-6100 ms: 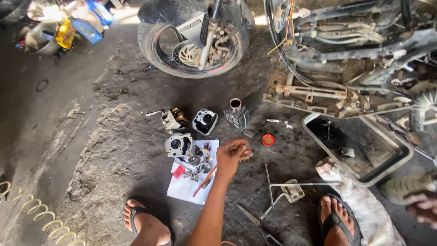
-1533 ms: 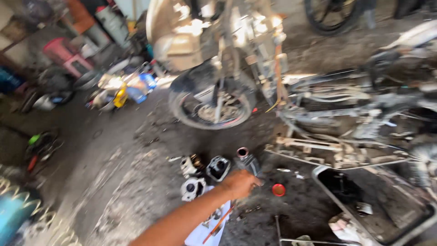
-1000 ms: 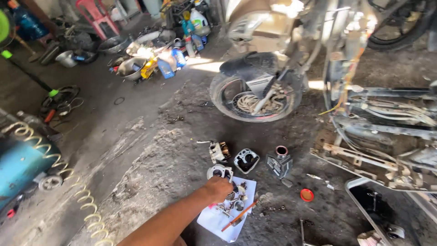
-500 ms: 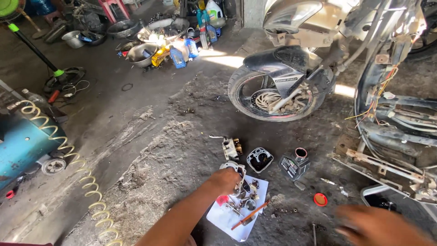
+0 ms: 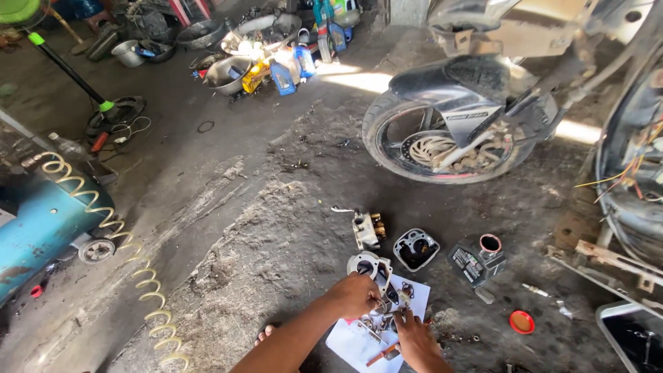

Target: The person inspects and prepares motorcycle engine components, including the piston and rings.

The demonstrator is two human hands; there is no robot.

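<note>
White paper sheet [image 5: 356, 340] holds small metal parts [image 5: 387, 314]; left hand [image 5: 356, 295] curled over them, right hand [image 5: 414, 336] seemingly pinching one; best kept low over the sheet.

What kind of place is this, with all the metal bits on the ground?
Probably a motorcycle repair shop. A black motorcycle front wheel stands on the dirty concrete floor, small metal engine parts lie on and beside a white paper sheet, and a blue air compressor tank with a coiled yellow hose sits nearby.

Both hands [image 5: 387, 318] among small engine parts [image 5: 384, 309]
</note>
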